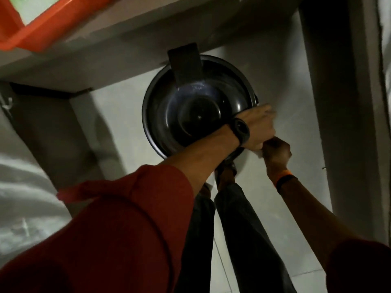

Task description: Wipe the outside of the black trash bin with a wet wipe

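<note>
The round black trash bin (169, 115) stands on the pale floor, seen from above with its domed lid closed. My left hand (258, 127), with a dark watch on the wrist, reaches across the lid and curls over the bin's right rim. My right hand (276, 150), with an orange band on the wrist, is a closed fist just below it, against the bin's near-right side. A scrap of white wet wipe (258, 152) shows between the two hands, at the right fist. The fingers of my left hand are blurred.
A black rectangular hinge piece (185, 66) sticks out at the bin's far side under a grey ledge (127, 39). An orange tray (31, 28) sits on top at upper left. A grey wall column (338, 102) runs along the right. My legs in dark trousers (232, 218) stand close to the bin.
</note>
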Demonstrator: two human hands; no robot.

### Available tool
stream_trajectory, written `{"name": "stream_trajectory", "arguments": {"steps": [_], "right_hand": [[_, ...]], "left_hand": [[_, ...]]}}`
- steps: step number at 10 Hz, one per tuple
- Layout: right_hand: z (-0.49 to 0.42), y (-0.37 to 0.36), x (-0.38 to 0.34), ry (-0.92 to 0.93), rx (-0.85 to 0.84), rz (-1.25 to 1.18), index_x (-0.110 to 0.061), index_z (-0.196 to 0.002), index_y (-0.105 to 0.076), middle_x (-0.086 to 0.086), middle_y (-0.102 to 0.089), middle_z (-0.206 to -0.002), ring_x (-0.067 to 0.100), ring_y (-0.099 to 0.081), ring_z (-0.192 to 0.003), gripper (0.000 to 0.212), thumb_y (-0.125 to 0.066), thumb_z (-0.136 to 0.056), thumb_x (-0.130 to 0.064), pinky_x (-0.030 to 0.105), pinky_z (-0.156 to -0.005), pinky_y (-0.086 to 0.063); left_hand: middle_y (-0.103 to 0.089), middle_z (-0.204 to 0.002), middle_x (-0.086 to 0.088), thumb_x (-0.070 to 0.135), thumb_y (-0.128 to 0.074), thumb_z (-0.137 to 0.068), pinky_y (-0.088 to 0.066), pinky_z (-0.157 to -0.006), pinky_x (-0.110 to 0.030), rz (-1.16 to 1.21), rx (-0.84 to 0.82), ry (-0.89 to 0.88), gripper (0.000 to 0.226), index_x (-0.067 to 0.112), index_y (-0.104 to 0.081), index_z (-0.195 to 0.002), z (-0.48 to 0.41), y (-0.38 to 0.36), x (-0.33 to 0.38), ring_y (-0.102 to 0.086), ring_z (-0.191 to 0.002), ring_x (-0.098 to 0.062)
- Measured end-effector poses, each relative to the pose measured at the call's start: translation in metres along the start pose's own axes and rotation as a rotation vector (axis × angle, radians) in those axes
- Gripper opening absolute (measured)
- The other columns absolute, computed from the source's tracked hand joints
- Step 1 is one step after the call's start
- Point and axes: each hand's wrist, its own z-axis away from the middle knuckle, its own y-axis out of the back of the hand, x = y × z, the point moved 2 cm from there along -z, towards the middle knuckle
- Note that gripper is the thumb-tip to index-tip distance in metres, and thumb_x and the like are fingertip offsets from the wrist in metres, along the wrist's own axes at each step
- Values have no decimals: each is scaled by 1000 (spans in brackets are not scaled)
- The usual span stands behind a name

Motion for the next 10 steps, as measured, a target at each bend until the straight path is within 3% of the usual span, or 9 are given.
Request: {"name": "stream_trajectory", "arguments": {"steps": [1,2,3,4,5,6,7,8,10], "right_hand": [[11,17,14,-4,-56,27,-13,-95,-74,6,-72,-93,23,-68,-86,10,-75,-85,-16,35,-83,-59],[40,40,21,59,-126,67,-25,-82,-69,5,-73,-88,21,-71,-75,11,-77,-86,-18,36,-81,-64],[63,46,19,104,-175,106,-25,-86,-70,5,-75,-84,13,-71,-64,9,-75,-88,-18,31,-70,-65],[99,48,9,153,-249,99,-18,-97,-72,0,-75,-85,6,-72,-59,11,-71,-90,-10,15,-58,-60],[123,51,-2,147,-276,40,-11,-100,-72,4,-74,-96,14,-75,-71,14,-68,-90,-3,7,-56,-55],[149,47,-29,254,-231,25,-12,-96,-73,7,-73,-103,26,-74,-91,15,-71,-87,-1,26,-75,-63],[154,31,-57,432,-235,56,-16,-95,-71,6,-72,-106,21,-72,-94,10,-71,-89,-8,38,-83,-63],[136,-24,-102,654,-388,287,-12,-110,-74,12,-69,-119,25,-70,-106,22,-56,-98,-15,35,-92,-59],[83,-86,-152,679,-380,677,-4,-128,-64,21,-71,-122,38,-67,-116,33,-47,-99,-8,43,-99,-54]], "left_hand": [[-71,-95,-1,32,-44,-94,-39,-103,-40,111,188,82,28,17,-68,-89,11,3,5,-55,-103,-24],[-71,-93,0,31,-46,-96,-39,-106,-40,392,584,332,27,18,-68,-89,64,10,-10,-58,-103,-22],[-72,-90,-3,28,-56,-94,-41,-99,-42,500,865,523,21,15,-70,-86,118,13,-29,-61,-100,-25],[-72,-93,-6,26,-58,-94,-40,-91,-39,525,1001,825,20,13,-70,-86,206,17,-64,-62,-102,-29],[-73,-97,-9,25,-55,-94,-37,-87,-37,522,992,976,21,12,-71,-88,255,23,-86,-62,-104,-31],[-72,-96,-14,27,-52,-99,-41,-88,-40,541,1032,1107,29,8,-72,-90,304,42,-107,-61,-101,-31],[-73,-96,-15,29,-49,-101,-43,-88,-42,534,1083,1102,34,6,-73,-93,321,58,-115,-62,-100,-30],[-73,-111,-11,27,-49,-100,-44,-96,-37,602,1118,1043,31,9,-72,-110,327,71,-125,-62,-109,-28],[-72,-115,-4,20,-46,-96,-46,-101,-34,626,1151,966,32,14,-73,-112,316,67,-131,-62,-114,-20]]}}
